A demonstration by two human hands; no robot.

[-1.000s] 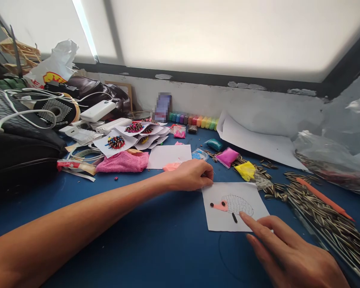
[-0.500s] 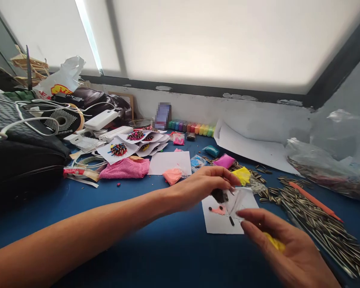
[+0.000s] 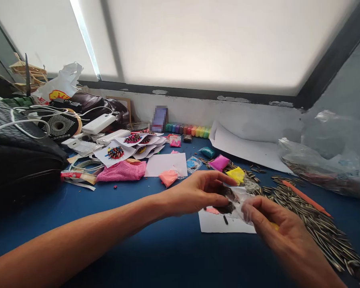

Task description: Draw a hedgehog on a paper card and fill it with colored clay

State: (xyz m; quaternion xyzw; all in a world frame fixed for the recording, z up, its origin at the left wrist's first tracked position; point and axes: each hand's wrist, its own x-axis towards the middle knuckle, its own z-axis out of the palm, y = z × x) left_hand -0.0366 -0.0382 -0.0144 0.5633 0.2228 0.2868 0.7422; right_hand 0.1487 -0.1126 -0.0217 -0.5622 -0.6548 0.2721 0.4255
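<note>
My left hand holds a small clear plastic bag with a dark, clay-like lump in it, thumb and fingers closed around it. The bag's other end is pinched in my right hand. A bit of yellow material shows in the right palm. Below the bag lies a white paper, partly hidden by the hands. On it are a flat salmon-pink piece and a small black elongated piece.
Striped sunflower seeds are heaped at the right, with an orange stick across them. Behind my hands lie yellow, magenta and salmon packets. Decorated papers, a pink cloth and a black bag are leftward.
My right hand has moved in and taken hold of the bag's clear end. The bag is now stretched between both hands, and the view has shifted slightly.
</note>
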